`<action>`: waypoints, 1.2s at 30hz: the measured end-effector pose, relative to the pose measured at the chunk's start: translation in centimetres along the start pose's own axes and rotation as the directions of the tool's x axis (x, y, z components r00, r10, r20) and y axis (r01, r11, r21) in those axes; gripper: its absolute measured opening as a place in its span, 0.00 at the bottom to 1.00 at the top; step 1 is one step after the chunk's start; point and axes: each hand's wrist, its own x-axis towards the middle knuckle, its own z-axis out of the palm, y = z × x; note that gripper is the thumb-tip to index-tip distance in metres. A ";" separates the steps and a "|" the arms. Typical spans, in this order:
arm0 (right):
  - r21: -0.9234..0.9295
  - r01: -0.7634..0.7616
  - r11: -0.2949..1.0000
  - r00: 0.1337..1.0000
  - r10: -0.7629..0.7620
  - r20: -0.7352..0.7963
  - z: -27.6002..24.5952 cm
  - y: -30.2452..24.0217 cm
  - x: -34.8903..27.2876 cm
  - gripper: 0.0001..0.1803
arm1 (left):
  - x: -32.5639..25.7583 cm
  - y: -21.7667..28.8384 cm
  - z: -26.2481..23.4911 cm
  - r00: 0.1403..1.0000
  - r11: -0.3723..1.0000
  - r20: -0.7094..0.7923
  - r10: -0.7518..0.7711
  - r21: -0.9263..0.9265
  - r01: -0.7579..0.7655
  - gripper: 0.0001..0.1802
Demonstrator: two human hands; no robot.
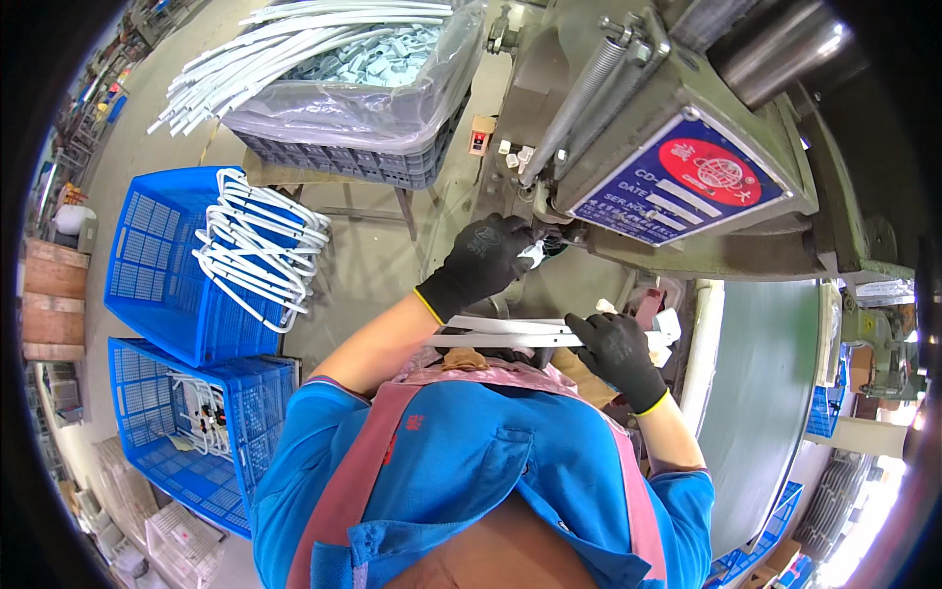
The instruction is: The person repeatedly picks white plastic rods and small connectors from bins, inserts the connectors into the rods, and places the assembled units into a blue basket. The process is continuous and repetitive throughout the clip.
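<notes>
A bent white metal tube (pixel 510 332) lies crosswise in front of the person's chest, gripped by the gloved right hand (pixel 613 348). The gloved left hand (pixel 486 257) pinches a small white piece (pixel 531 252) at the green press machine (pixel 677 147). Blue crates (pixel 162 255) of white tubes stand to the left.

Press housing (pixel 687 167) overhangs the work spot; open floor (pixel 363 265), seemingly, leftward.

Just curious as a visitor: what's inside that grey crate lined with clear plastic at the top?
The grey crate holds long white bent tubes lying over small pale blue-grey pieces. Whatever lies deeper is covered by them and the plastic liner.
</notes>
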 end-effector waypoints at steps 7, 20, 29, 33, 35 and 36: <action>-0.116 0.005 0.993 1.000 -0.007 -0.014 -0.8 0.2 3.5 0.29 | -1.1 -1.9 -5.1 0.983 0.990 -0.181 0.030 -0.127 -0.054 0.17; 0.014 -0.178 0.984 0.947 0.175 -0.270 -0.2 0.2 7.9 0.28 | -5.3 -7.4 -15.1 0.833 0.794 0.156 -0.531 -0.250 0.553 0.15; -0.039 -0.224 0.974 0.953 0.211 -0.216 1.9 0.7 8.1 0.24 | -4.0 -8.4 -14.4 0.786 0.716 0.239 -0.570 -0.326 0.618 0.10; -0.092 -0.150 0.984 0.946 0.116 -0.302 2.1 1.5 8.1 0.25 | -3.4 -9.4 -13.9 0.706 0.623 0.303 -0.640 -0.334 0.708 0.13; -0.439 -0.085 0.895 0.890 -0.129 -0.437 2.2 2.0 8.0 0.26 | -2.8 -9.8 -14.0 0.657 0.598 0.381 -0.650 -0.278 0.752 0.14; -0.618 -0.078 0.782 0.852 -0.269 -0.448 2.3 2.3 8.0 0.26 | -2.7 -9.9 -14.1 0.691 0.627 0.371 -0.621 -0.295 0.721 0.14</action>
